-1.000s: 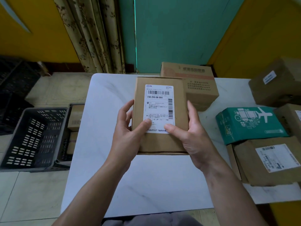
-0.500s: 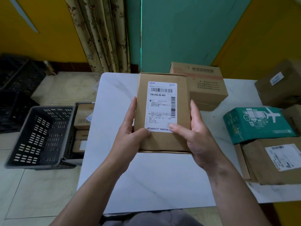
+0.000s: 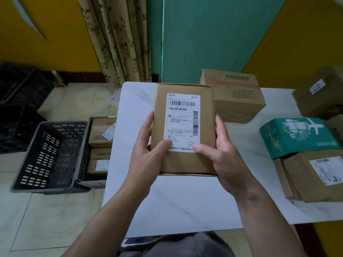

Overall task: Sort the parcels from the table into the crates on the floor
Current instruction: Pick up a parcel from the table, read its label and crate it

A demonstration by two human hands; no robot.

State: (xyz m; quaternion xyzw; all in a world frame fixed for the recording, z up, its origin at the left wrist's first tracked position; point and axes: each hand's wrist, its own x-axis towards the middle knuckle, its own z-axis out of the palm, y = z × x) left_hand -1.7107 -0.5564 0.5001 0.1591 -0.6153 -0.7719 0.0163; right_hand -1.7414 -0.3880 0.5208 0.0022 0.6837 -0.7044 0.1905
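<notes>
So that its label (image 3: 183, 123) can presumably be read, the parcel (image 3: 185, 162) is being held at frame centre over the table (image 3: 185, 204), pinched between thumbs and fingers of left hand (image 3: 148, 160) and right hand (image 3: 224, 160).

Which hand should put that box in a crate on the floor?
Probably the left hand. It holds the labelled parcel on the side nearest the crates, which sit on the floor left of the table. The right hand is farther away.
</notes>
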